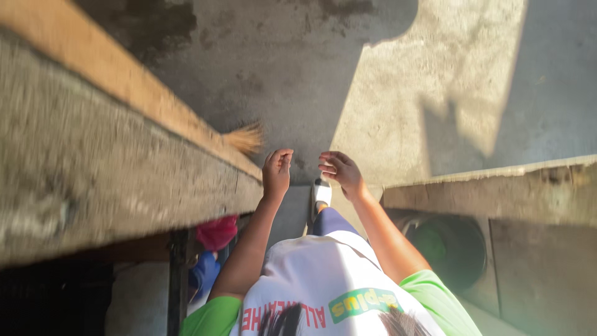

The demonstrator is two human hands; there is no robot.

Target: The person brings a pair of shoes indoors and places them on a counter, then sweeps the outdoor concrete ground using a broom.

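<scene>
Looking straight down, I see my left hand (276,171) and my right hand (340,172) held out in front of my body, a short gap between them. Both hold nothing; the fingers are loosely curled and apart. Below them my white shoe (321,192) stands on the concrete floor (398,74). My white shirt with green sleeves (323,286) fills the bottom middle. The straw tip of a broom (245,138) pokes out from the left wall's edge, a little up and left of my left hand.
A thick concrete wall with a wooden strip (93,149) runs along the left. Another concrete ledge (497,186) lies on the right, with a dark round bucket (444,249) below it. Red and blue cloth (214,239) sits low on the left.
</scene>
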